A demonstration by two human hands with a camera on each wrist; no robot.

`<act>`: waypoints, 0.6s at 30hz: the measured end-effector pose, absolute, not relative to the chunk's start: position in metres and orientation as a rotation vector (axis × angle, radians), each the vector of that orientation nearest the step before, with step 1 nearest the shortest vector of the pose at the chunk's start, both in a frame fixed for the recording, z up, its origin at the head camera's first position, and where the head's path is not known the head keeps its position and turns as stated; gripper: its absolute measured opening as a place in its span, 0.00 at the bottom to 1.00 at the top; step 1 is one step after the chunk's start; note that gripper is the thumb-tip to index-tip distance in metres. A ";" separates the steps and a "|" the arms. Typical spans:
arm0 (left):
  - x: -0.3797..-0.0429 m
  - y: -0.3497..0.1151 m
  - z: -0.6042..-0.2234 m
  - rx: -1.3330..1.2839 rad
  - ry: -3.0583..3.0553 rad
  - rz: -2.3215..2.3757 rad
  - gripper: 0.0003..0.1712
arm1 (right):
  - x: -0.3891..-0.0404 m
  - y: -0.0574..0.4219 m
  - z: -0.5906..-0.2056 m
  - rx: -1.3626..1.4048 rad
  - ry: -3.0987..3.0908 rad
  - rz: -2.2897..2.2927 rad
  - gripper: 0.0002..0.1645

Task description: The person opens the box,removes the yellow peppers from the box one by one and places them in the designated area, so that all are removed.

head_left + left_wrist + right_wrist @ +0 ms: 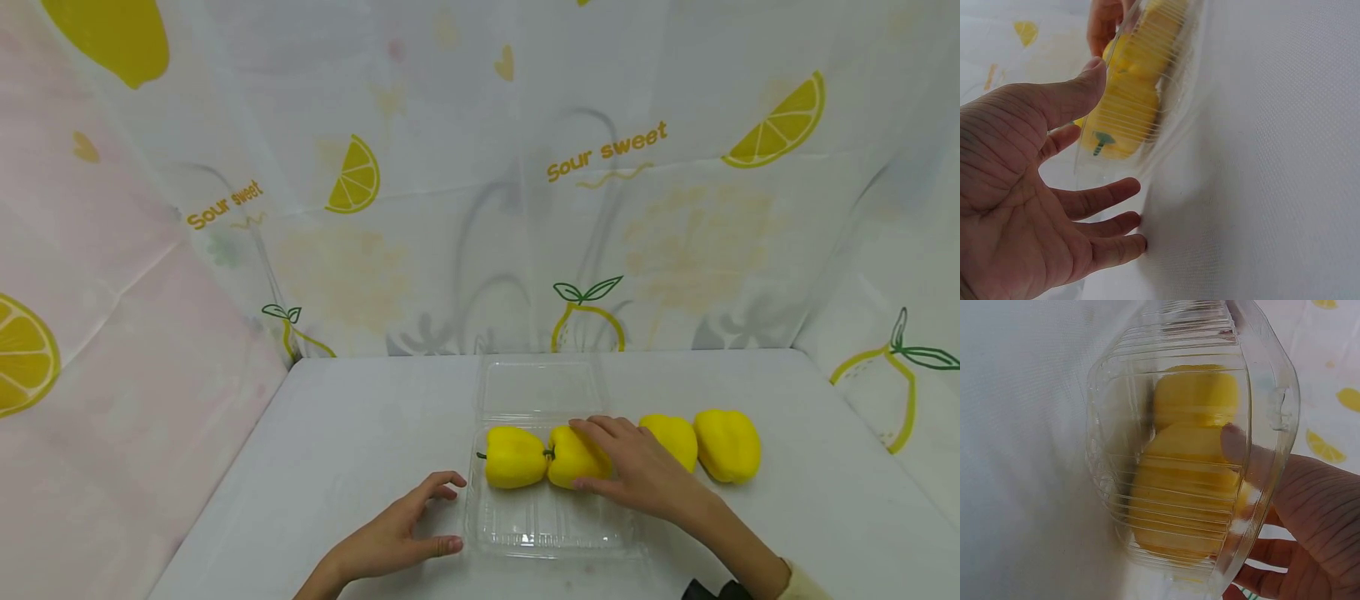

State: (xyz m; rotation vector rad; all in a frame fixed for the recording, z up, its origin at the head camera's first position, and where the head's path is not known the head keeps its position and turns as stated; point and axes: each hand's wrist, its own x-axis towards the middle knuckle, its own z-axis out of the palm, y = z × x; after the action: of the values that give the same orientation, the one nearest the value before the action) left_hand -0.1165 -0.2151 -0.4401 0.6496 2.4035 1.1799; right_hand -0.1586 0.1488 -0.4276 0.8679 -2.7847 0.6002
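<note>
A clear plastic clamshell box (551, 525) lies open with two yellow bell peppers side by side in its base. The left pepper (514, 458) points its green stem left. Around the right pepper (573, 460) my right hand (648, 473) curls, thumb on the near side and fingers over the far side. Through the clear wall, the right wrist view shows this pepper (1175, 500) with the thumb against it. Beside the box's left wall my left hand (393, 533) is spread, thumb apart from fingers, holding nothing; the left wrist view shows its bare palm (1022, 219).
Two more yellow bell peppers sit on the white table right of the box, one partly behind my right hand (672, 437) and one farther right (727, 446). The box's raised lid (542, 387) extends toward the lemon-print cloth backdrop (450, 275).
</note>
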 end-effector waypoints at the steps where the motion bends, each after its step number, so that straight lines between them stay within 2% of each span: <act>1: -0.117 -0.215 -0.440 0.648 2.403 1.181 0.35 | -0.159 0.149 -0.427 0.869 -2.784 0.598 0.43; 18: -0.116 -0.215 -0.440 0.647 2.411 1.172 0.35 | -0.159 0.148 -0.428 0.892 -2.772 0.578 0.43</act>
State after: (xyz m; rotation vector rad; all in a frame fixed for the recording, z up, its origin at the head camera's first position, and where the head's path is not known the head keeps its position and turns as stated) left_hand -0.1163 -0.2147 -0.4400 0.6472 2.4113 1.1717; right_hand -0.1590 0.1478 -0.4279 0.8919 -2.7716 0.5777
